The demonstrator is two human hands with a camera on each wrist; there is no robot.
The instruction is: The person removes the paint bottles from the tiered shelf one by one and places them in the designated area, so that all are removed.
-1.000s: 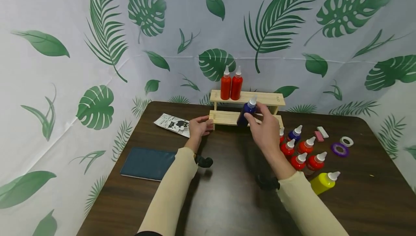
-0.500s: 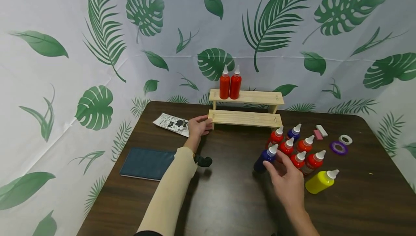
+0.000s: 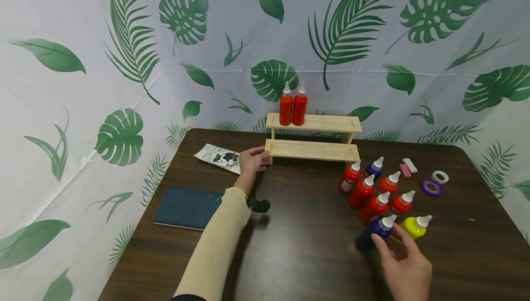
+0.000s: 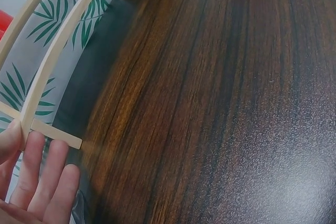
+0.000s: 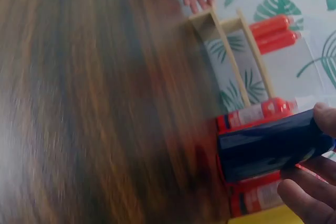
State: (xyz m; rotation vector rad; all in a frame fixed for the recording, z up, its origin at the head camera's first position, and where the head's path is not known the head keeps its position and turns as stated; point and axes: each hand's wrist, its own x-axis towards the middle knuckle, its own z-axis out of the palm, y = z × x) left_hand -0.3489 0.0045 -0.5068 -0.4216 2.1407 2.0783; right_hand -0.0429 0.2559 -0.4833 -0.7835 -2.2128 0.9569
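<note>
My right hand (image 3: 407, 264) grips a dark blue squeeze bottle (image 3: 374, 233) with a white nozzle cap, thumb on one side and fingers on the other. The bottle is at the near end of a group of red squeeze bottles (image 3: 361, 192), beside a yellow bottle (image 3: 415, 225). In the right wrist view the blue bottle (image 5: 268, 148) overlaps the red ones. My left hand (image 3: 251, 162) pinches the left end of a two-step wooden rack (image 3: 312, 150), its thumb and fingers at the corner of the lower board (image 4: 58, 51). Two red bottles (image 3: 292, 109) stand upright on the upper step.
Another blue bottle (image 3: 374, 167) stands behind the red group. Pink and white erasers (image 3: 407, 167) and purple and white tape rolls (image 3: 432, 188) lie at the right. A navy notebook (image 3: 186, 209) and a printed card (image 3: 218, 157) lie at the left. A leaf-print cloth hangs behind the table.
My right hand has carried the blue bottle from the rack's lower step toward me and to the right, beside the bottle group. The left hand stays at the rack.
</note>
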